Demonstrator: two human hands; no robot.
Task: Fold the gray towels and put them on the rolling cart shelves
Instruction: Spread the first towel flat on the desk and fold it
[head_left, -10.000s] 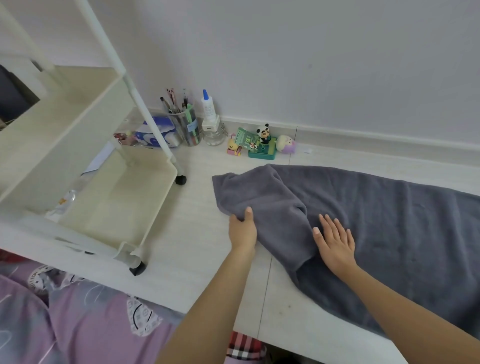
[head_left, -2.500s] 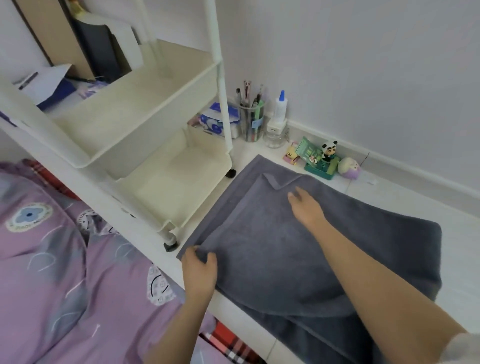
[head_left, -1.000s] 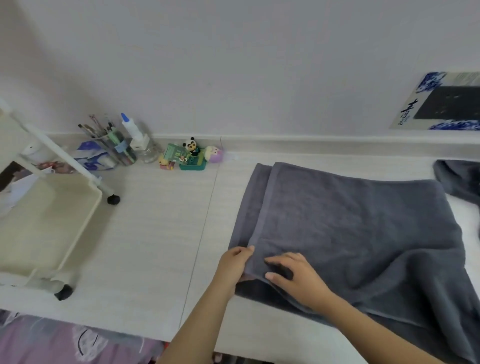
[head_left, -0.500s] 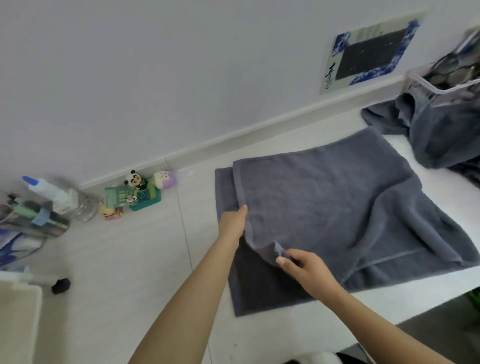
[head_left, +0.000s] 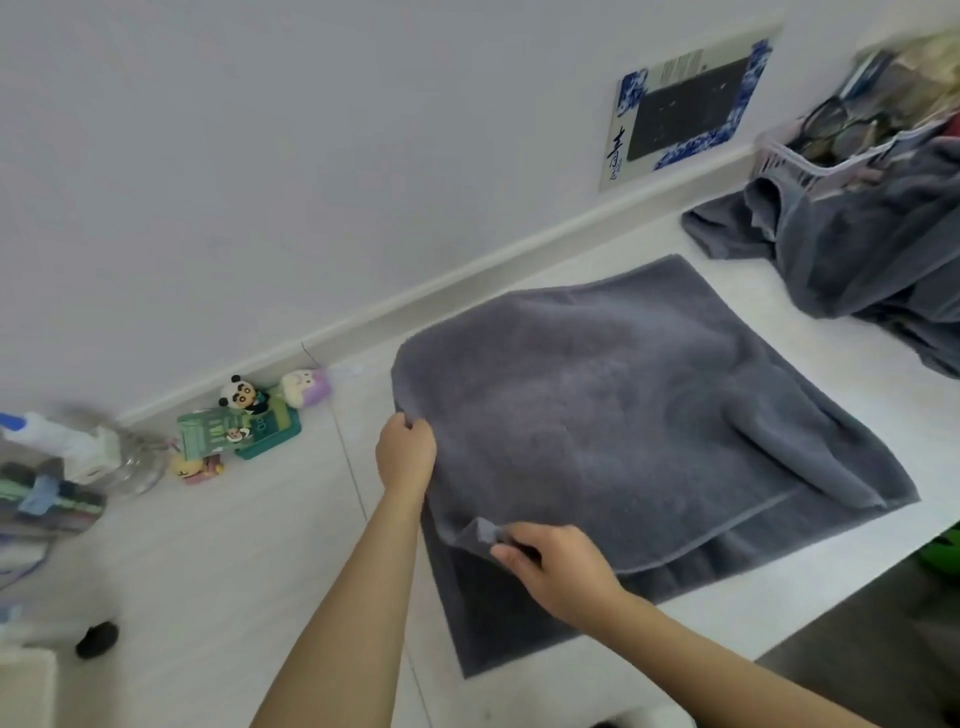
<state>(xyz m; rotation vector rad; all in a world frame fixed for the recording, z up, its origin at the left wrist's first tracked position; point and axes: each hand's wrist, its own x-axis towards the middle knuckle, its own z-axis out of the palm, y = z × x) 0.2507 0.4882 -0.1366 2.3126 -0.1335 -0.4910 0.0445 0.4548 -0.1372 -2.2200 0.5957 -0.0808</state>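
Observation:
A gray towel (head_left: 639, 415) lies half folded on the white table (head_left: 208, 561), its upper layer lifted along the left edge. My left hand (head_left: 406, 453) grips that edge near its far corner. My right hand (head_left: 556, 566) pinches the near corner of the same layer, just above the lower layer. More gray towels (head_left: 857, 260) lie crumpled at the far right. Of the rolling cart only a corner (head_left: 26, 686) and a black wheel (head_left: 96, 636) show at the bottom left.
Small toy figures (head_left: 249, 415), a glue bottle (head_left: 57, 441) and a pen cup (head_left: 47, 499) stand by the wall at left. A basket (head_left: 841, 140) of items sits behind the crumpled towels. A blue-bordered card (head_left: 685, 98) leans on the wall. The table's front edge runs at lower right.
Both hands have lifted the left edge of the towel's upper layer higher and carried it slightly right, hiding the strip of lower layer at the far left. The view has shifted slightly.

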